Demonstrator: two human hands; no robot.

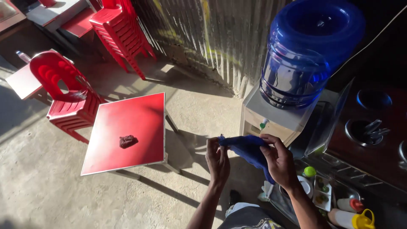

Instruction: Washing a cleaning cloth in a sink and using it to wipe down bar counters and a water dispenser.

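Now both my hands pinch a crumpled dark blue cloth (pixel 250 150), left hand (pixel 217 159) at its end, right hand (pixel 277 161) mid-fold; looks like unfolding, next needs pulling corners apart.

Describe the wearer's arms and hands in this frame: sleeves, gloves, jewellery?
Both forearms are bare up to the frame edge: no sleeves in view. The left hand and right hand wear no gloves. No watch, bracelet or ring is visible, though harsh sunlight and deep shadow make small details hard to rule out.
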